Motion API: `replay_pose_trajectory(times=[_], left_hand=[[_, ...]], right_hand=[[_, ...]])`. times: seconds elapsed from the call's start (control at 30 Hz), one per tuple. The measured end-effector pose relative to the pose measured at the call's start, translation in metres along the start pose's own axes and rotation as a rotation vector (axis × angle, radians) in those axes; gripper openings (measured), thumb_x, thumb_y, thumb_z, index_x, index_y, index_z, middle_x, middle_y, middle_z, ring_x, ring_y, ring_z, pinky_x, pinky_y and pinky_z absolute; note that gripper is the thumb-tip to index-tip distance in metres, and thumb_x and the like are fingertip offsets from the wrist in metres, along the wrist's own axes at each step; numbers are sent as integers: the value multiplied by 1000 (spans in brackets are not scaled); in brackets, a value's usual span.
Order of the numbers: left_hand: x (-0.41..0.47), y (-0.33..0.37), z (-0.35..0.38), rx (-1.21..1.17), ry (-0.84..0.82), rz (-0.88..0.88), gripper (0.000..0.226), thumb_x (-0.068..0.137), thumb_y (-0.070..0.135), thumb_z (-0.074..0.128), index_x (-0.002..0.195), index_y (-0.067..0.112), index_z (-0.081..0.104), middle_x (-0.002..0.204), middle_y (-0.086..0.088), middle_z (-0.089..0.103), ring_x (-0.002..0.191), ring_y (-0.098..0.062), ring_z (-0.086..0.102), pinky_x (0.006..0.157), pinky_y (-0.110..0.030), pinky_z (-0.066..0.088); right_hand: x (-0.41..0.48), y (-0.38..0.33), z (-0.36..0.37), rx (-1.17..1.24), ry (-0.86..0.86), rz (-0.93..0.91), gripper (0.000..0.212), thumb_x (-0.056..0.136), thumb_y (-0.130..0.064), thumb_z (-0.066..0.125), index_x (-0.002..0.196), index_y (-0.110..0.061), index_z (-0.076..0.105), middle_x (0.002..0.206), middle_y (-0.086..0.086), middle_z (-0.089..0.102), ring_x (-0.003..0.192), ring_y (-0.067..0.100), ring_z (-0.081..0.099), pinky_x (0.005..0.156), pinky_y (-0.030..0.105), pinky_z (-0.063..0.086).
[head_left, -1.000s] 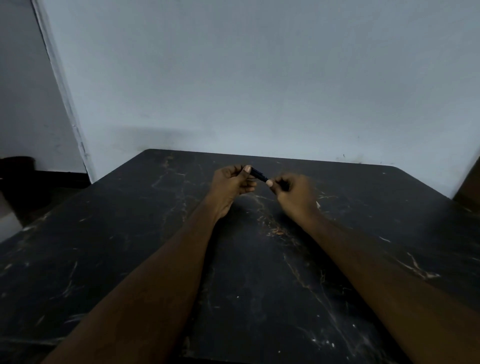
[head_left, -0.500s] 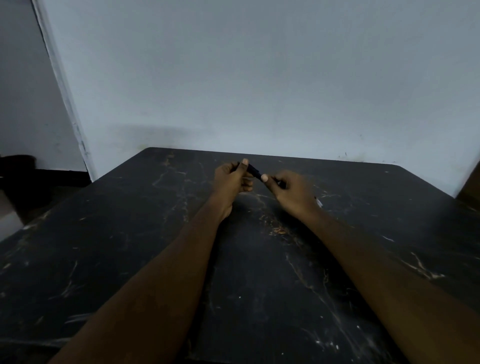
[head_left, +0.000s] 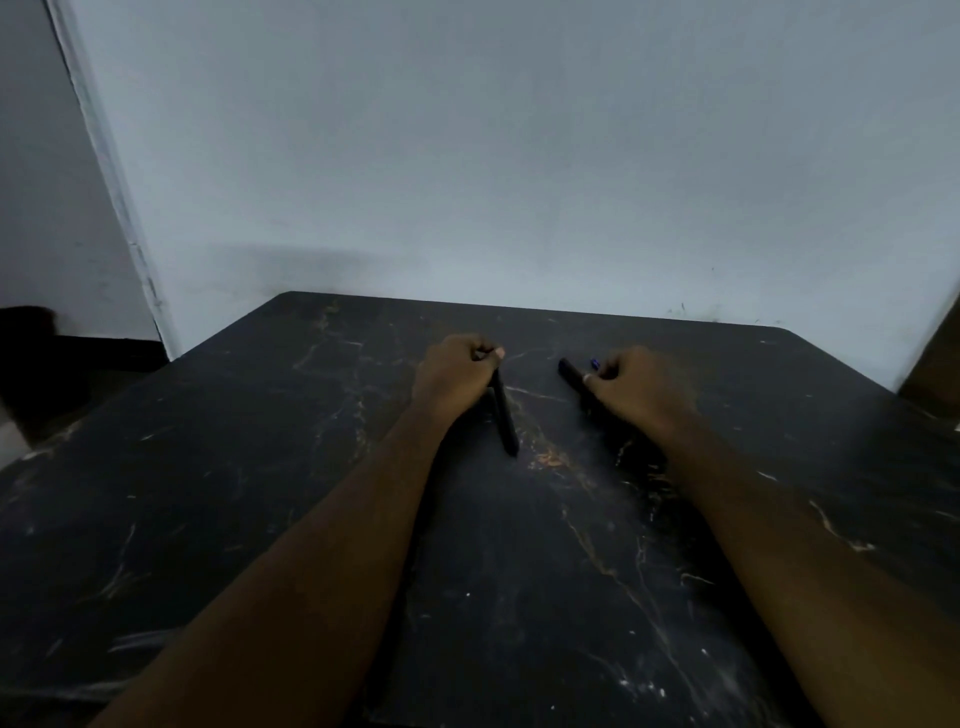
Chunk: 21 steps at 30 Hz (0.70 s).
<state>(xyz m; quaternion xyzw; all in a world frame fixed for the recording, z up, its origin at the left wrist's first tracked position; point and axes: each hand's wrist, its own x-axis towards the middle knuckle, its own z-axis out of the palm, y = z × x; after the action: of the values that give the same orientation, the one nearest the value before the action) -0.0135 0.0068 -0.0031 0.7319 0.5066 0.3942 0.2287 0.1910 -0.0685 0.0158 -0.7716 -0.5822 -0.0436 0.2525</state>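
My left hand is curled round a thin black pen-like piece that slants down toward me, its lower tip at the black marble table. My right hand grips a second short black piece with thumb and fingers; its free end points up and left. A small blue tip shows just above my right thumb. The two hands are apart, with bare tabletop between them. Most of each piece is hidden inside the fists.
The table's far edge meets a pale grey wall. A dark gap and floor lie off the table's left side. A brown object stands at the right edge of the view.
The hands were close together on one black pen. Now they have drawn apart and lowered toward the table, each holding a separate black piece.
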Motion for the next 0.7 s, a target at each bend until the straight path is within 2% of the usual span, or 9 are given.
replay_pose_trajectory(times=[0.13,0.23,0.33,0.43,0.6,0.7], left_hand=[[-2,-1,0,41,-57,2,24,89,41,60,106,31,73,106,6,73,102,-16,65,99,-40,48],[-3,0,0,64,-64,-4,22,88,39,61,103,31,75,103,8,74,101,-14,66,100,-40,48],[-2,1,0,103,-71,1,23,89,39,60,101,28,75,103,6,74,100,-16,65,100,-42,47],[-1,0,0,100,-79,-4,24,88,40,60,100,27,76,102,5,74,101,-18,65,100,-43,46],[-1,0,-2,59,-141,-16,22,79,49,65,90,33,75,89,9,74,93,-14,67,95,-41,50],[0,-2,-2,63,-152,4,6,75,43,71,78,38,70,86,12,74,90,-11,67,92,-38,52]], right_hand=[[-1,-6,3,65,-37,-4,32,83,-43,65,78,-14,77,67,4,69,62,20,64,63,34,56],[-3,-16,8,103,-55,-22,30,83,-45,67,76,-18,77,60,0,67,58,17,63,58,28,52],[-7,-28,13,130,-60,-47,30,81,-47,67,69,-21,76,50,-7,62,50,9,60,50,21,41],[-13,-37,16,151,-54,-81,31,79,-47,68,62,-21,75,47,-5,62,45,8,58,44,20,37],[-15,-39,13,199,-90,-110,26,74,-44,70,61,-21,75,49,-4,65,43,5,58,47,22,46],[-14,-36,12,272,-129,-120,22,74,-39,72,58,-23,75,49,-5,65,44,5,59,51,24,48]])
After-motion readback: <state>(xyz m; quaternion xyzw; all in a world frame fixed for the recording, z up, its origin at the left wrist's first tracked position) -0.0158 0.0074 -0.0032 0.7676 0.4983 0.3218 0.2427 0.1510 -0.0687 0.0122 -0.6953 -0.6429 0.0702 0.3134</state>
